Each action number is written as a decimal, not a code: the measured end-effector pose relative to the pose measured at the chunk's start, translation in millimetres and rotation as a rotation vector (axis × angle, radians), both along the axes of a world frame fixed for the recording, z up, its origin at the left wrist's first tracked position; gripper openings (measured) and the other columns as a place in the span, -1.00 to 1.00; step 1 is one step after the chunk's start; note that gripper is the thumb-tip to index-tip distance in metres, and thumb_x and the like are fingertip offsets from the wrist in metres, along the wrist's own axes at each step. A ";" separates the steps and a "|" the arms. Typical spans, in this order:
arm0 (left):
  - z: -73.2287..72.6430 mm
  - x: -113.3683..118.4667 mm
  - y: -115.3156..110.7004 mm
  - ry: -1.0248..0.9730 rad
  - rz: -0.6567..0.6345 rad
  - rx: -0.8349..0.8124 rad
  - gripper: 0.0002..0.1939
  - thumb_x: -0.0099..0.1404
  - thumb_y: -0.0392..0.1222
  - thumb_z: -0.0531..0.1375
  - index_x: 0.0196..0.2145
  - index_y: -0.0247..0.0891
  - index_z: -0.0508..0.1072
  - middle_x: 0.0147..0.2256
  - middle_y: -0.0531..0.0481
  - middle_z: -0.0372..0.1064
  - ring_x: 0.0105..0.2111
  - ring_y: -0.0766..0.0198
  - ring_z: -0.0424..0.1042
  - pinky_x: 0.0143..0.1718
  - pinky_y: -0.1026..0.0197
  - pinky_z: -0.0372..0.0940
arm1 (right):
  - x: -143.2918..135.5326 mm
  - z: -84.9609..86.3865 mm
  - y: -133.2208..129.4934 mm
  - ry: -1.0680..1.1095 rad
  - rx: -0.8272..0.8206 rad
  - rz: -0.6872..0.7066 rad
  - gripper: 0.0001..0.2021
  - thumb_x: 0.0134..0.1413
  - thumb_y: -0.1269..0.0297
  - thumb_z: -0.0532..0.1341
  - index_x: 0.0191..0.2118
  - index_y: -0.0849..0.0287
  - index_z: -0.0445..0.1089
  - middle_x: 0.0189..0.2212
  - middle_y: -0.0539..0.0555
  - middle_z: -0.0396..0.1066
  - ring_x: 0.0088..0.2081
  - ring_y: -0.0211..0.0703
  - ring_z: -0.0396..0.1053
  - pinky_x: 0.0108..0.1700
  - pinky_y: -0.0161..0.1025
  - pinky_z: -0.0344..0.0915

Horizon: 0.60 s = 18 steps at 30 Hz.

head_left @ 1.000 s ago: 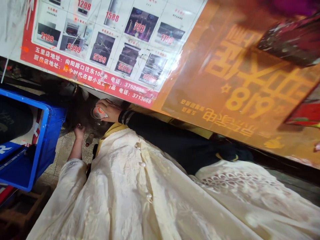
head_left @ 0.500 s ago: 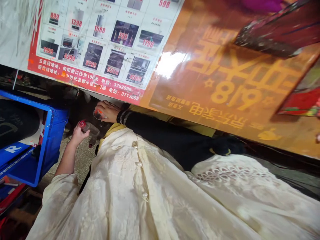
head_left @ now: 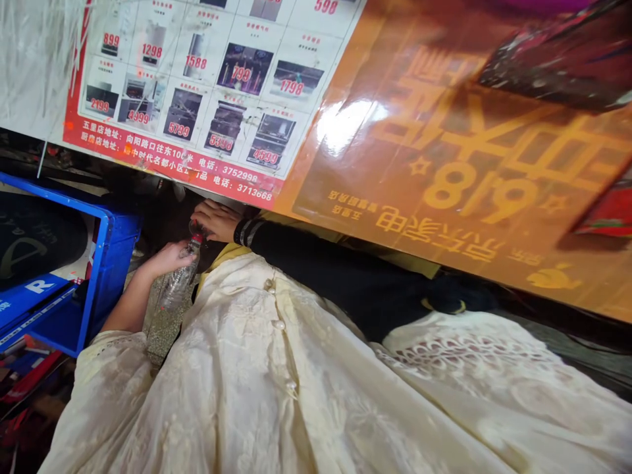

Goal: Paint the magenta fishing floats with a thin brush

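Below the table's edge, at the left of the head view, my left hand is closed round a clear plastic bottle. The bottle is tilted, its red cap up beside my right hand and its base low over the floor. My right hand, at the end of a black sleeve, has its fingers curled round a small clear cup, mostly hidden by the fingers and the bottle top. Cap and cup overlap in this view; whether they touch I cannot tell.
A table covered with a printed poster spans the top. Dark red packaging and a red packet lie at its right. A blue crate with a dark round item stands at the left. Cream clothing fills the bottom.
My left hand has moved right and up, bringing the bottle's red cap beside my right hand. The bottle's base now points down and left. My right hand has barely moved.
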<state>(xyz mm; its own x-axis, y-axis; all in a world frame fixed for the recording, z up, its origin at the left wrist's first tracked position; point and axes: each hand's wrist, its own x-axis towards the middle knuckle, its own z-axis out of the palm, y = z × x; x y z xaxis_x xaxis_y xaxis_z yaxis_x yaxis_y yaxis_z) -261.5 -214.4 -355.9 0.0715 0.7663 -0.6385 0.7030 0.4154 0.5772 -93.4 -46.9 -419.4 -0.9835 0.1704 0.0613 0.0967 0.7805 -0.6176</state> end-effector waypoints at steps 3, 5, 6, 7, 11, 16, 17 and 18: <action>3.2 3.5 1.1 -0.059 0.091 -0.004 -0.44 0.27 0.21 0.13 -0.06 -0.35 0.54 -0.25 -0.14 0.55 -0.26 0.05 0.51 -0.21 0.14 0.31 | 1.9 -2.1 -1.2 0.027 -0.020 0.010 -0.32 -0.09 0.38 0.48 0.18 0.17 0.27 0.11 0.21 0.27 0.16 0.15 0.21 0.14 0.05 0.30; 4.7 5.6 0.1 -0.110 0.181 -0.030 -0.44 0.24 0.25 0.15 -0.16 -0.35 0.55 -0.27 -0.13 0.55 -0.27 0.06 0.50 -0.24 0.16 0.31 | 3.3 -1.9 -1.1 0.037 -0.027 0.020 -0.33 -0.07 0.38 0.47 0.19 0.16 0.27 0.12 0.21 0.28 0.18 0.16 0.19 0.15 0.06 0.29; 5.5 6.7 -0.8 -0.152 0.233 -0.062 -0.43 0.22 0.28 0.17 -0.20 -0.34 0.54 -0.30 -0.12 0.54 -0.30 0.08 0.49 -0.28 0.17 0.31 | 3.9 -1.4 -0.9 0.039 -0.028 0.025 -0.32 -0.07 0.39 0.47 0.19 0.16 0.27 0.12 0.21 0.28 0.18 0.16 0.19 0.16 0.06 0.28; 6.3 8.0 -1.8 -0.208 0.290 -0.104 -0.42 0.20 0.30 0.19 -0.22 -0.34 0.53 -0.33 -0.10 0.52 -0.33 0.11 0.47 -0.32 0.19 0.30 | 4.4 -0.7 -0.6 0.039 -0.026 0.029 -0.32 -0.08 0.40 0.47 0.19 0.16 0.27 0.11 0.20 0.29 0.18 0.16 0.18 0.16 0.06 0.28; 10.9 13.6 -5.6 -0.461 0.522 -0.254 -0.38 0.09 0.35 0.30 -0.27 -0.35 0.49 -0.43 -0.02 0.45 -0.46 0.24 0.39 -0.45 0.26 0.23 | 5.4 3.6 0.3 0.032 -0.025 0.036 -0.32 -0.10 0.42 0.48 0.18 0.18 0.30 0.10 0.20 0.31 0.16 0.16 0.19 0.15 0.05 0.29; 16.4 17.2 -6.9 -0.651 0.721 -0.309 -0.34 -0.02 0.31 0.43 -0.26 -0.35 0.48 -0.43 0.01 0.43 -0.50 0.33 0.36 -0.46 0.30 0.23 | 6.3 9.1 0.9 -0.007 -0.052 0.047 -0.34 -0.08 0.43 0.46 0.19 0.20 0.31 0.11 0.21 0.31 0.17 0.15 0.16 0.16 0.05 0.26; 16.4 17.3 -6.9 -0.672 0.756 -0.313 -0.34 -0.04 0.31 0.45 -0.26 -0.35 0.47 -0.43 0.01 0.43 -0.50 0.34 0.36 -0.46 0.30 0.23 | 6.4 9.9 1.1 -0.014 -0.057 0.049 -0.34 -0.08 0.44 0.46 0.19 0.20 0.31 0.12 0.22 0.31 0.17 0.15 0.16 0.16 0.05 0.25; 16.1 17.2 -7.0 -0.687 0.784 -0.317 -0.33 -0.05 0.31 0.46 -0.26 -0.35 0.47 -0.43 0.02 0.43 -0.50 0.34 0.36 -0.46 0.30 0.24 | 6.5 10.4 1.2 -0.020 -0.062 0.051 -0.33 -0.08 0.44 0.46 0.19 0.20 0.31 0.12 0.22 0.31 0.17 0.15 0.16 0.15 0.05 0.26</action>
